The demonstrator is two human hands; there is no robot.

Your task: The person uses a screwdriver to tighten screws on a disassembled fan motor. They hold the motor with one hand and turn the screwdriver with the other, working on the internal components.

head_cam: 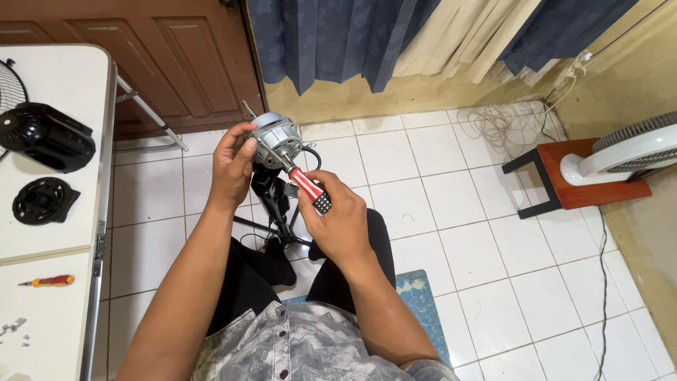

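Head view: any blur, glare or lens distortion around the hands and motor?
Head view: evenly lit, soft shadows; the fan motor, left hand and right hand with the screwdriver look sharp; mild sheen on the floor tiles; wide-angle bending at the edges.

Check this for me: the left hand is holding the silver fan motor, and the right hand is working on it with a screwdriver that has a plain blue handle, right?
Not quite. The head view shows the screwdriver in the right hand has a red and white striped handle with a dark end, not a plain blue one. The rest holds: the left hand grips the silver fan motor.
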